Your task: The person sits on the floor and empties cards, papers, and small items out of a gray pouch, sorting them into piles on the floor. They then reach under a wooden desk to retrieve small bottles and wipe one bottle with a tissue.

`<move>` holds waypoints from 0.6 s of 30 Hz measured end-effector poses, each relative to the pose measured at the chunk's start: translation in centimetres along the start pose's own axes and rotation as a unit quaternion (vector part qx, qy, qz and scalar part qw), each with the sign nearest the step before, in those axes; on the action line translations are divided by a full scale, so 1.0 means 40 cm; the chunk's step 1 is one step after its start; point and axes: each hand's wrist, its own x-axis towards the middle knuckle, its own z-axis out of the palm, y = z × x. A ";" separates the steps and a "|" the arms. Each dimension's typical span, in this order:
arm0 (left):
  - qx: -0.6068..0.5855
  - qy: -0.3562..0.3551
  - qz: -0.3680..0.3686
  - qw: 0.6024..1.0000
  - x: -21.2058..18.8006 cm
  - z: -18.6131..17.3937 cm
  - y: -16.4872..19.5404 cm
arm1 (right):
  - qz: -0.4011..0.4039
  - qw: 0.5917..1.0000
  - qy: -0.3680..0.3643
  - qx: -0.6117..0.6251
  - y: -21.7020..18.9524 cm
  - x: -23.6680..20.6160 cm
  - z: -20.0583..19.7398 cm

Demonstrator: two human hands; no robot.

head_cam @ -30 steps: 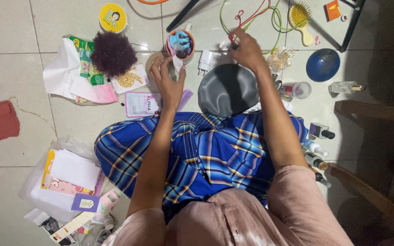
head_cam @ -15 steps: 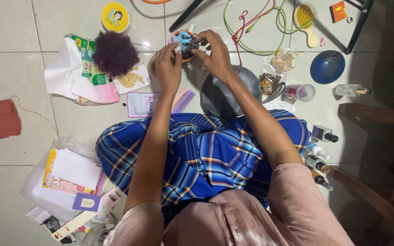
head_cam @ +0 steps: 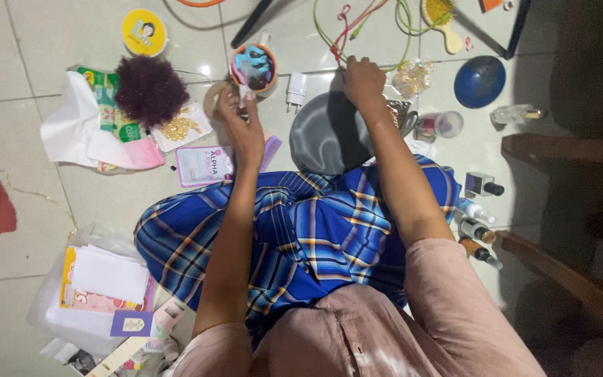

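Now, head view, left hand: your left hand (head_cam: 242, 126) is raised over the floor (head_cam: 29, 84), just on your side of the round tub (head_cam: 252, 66). The fingers are curled narrow around a small white piece (head_cam: 243, 95).
Head view, right hand: your right hand (head_cam: 363, 80) rests knuckles up at the far rim of the grey cap (head_cam: 322, 139), fingers tucked under in a closed fist. Whether it grips the cap's rim or one of the cords (head_cam: 357, 31) beside it, you cannot tell.
Changed: half a second ago both hands met at the tub. The right one has since swung away to the cap, and the left has drawn back a little.
Meaning: judging from this, the two-handed hold on the tub is over; only the white piece remains in a grasp.
Tub: it stands upright on the floor, blue bits inside, touched by neither hand.
Cap: it lies just beyond your plaid lap cloth (head_cam: 301, 230), between the two forearms.
Around the left hand: a dark hair puff (head_cam: 149, 89), a pink sachet (head_cam: 204, 165), a purple comb (head_cam: 271, 149).
Around the right hand: a white plug (head_cam: 296, 91) lies between tub and cap, with a blue bowl (head_cam: 479, 80) well off to the side.
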 end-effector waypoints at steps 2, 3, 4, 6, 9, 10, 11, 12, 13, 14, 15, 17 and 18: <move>-0.034 -0.007 -0.071 0.997 -0.002 0.002 -0.004 | -0.018 0.996 0.033 -0.080 -0.013 -0.008 0.003; -0.050 -0.018 -0.114 0.992 0.001 0.002 -0.005 | -0.028 0.991 0.049 -0.119 -0.029 -0.010 0.004; -0.065 -0.029 -0.158 0.985 0.004 0.004 -0.004 | -0.056 0.985 0.085 -0.136 -0.047 -0.013 0.007; 0.082 -0.020 -0.034 0.996 0.008 0.010 0.000 | -0.104 0.982 0.132 -0.087 -0.091 -0.021 0.009; 0.177 -0.014 0.063 0.982 0.026 0.034 0.004 | -0.109 0.994 0.014 -0.004 -0.142 -0.045 -0.001; 0.188 -0.013 0.079 0.979 0.035 0.044 0.003 | -0.101 0.994 -0.051 0.006 -0.148 -0.054 -0.006; 0.186 -0.015 0.071 0.980 0.048 0.054 0.001 | -0.104 0.993 -0.053 0.002 -0.150 -0.060 -0.011; 0.185 -0.016 0.064 0.981 0.065 0.063 -0.002 | -0.107 0.993 -0.055 -0.003 -0.147 -0.065 -0.015; 0.184 -0.018 0.056 0.981 0.078 0.070 -0.006 | -0.110 0.992 -0.057 -0.007 -0.140 -0.069 -0.019; 0.170 -0.020 0.065 0.983 0.086 0.073 -0.011 | -0.110 0.990 -0.082 -0.011 -0.128 -0.068 -0.022; 0.155 -0.022 0.074 0.985 0.094 0.075 -0.015 | -0.110 0.988 -0.106 -0.016 -0.111 -0.062 -0.026; 0.144 -0.029 0.070 0.987 0.105 0.074 -0.021 | -0.093 0.988 -0.122 -0.007 -0.072 -0.051 -0.033; 0.146 -0.034 0.058 0.987 0.111 0.069 -0.023 | -0.074 0.991 -0.112 0.007 -0.049 -0.044 -0.037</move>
